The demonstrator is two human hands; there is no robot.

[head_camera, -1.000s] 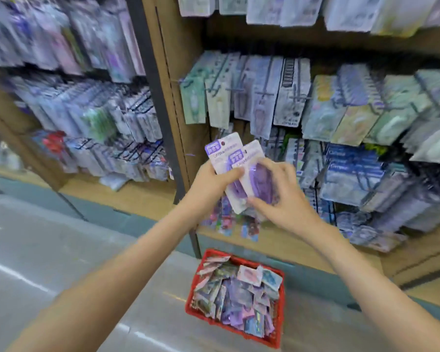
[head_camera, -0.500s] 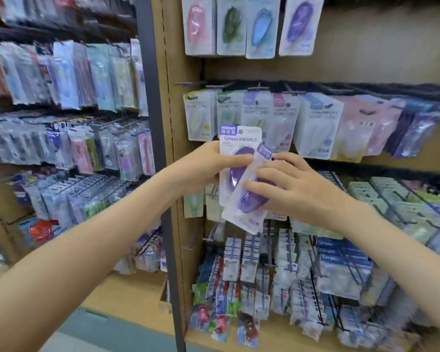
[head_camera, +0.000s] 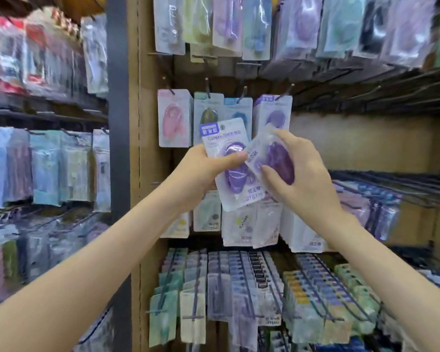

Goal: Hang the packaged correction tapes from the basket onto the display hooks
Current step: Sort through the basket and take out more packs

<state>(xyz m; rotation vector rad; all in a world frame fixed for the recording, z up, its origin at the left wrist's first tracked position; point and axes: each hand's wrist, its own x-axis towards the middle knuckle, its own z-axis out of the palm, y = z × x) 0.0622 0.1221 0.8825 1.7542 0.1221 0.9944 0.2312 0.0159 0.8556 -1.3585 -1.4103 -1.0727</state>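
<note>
Two purple correction tape packs in hand, in front of the display.
Left hand point(head_camera: 203, 171) grips pack one point(head_camera: 229, 138): long axis near vertical, header up.
Right hand point(head_camera: 305, 179) pinches pack two point(head_camera: 277, 158): tilted diagonally, overlapping pack one's right edge.
Just behind: four hung packs point(head_camera: 174, 118), one on each of four hooks point(head_camera: 286, 91).

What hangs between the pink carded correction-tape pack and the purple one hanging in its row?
Head view: a green carded pack and a blue carded pack, side by side.
</note>
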